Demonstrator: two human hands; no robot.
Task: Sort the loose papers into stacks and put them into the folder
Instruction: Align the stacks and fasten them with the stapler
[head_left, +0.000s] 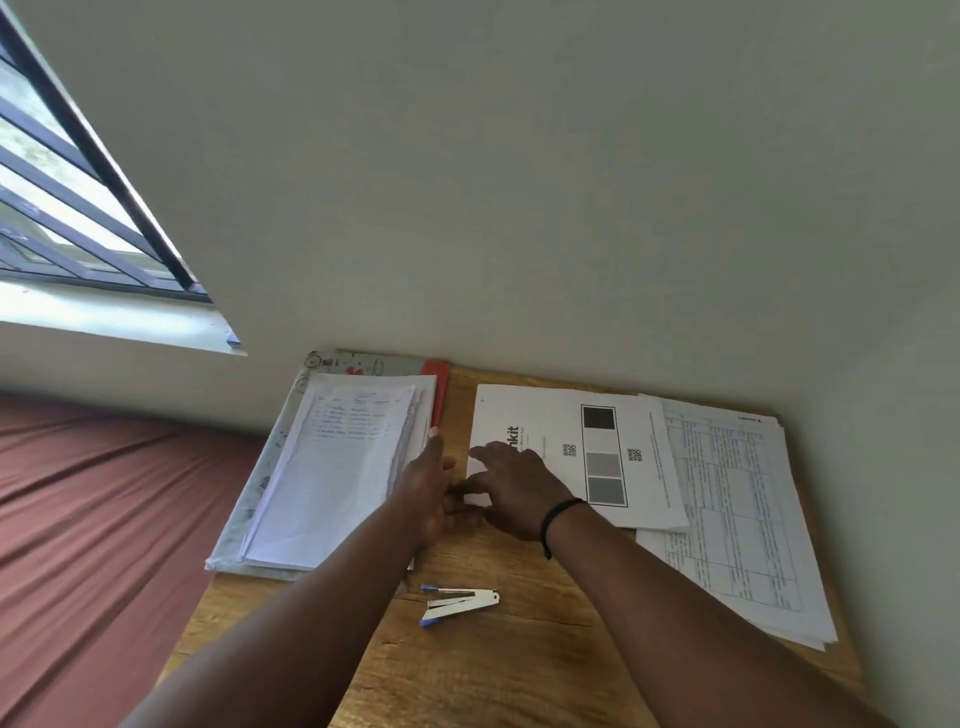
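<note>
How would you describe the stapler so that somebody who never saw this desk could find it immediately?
Start from the wooden desk against the wall. Between the person's two forearms, nearer the viewer than the paper stacks, the stapler lies alone on bare wood. It is the only small white and blue tool there, lying with its two arms spread open; everything around it is flat paper.

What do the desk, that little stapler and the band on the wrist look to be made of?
The desk looks like wood or a wood-look laminate, matte, with brown grain lines and a crack-like streak. The stapler seems to be pale shiny metal with blue tips that are probably plastic. The wristband is thin, black and dull, perhaps cord or elastic; too small to tell.
</note>
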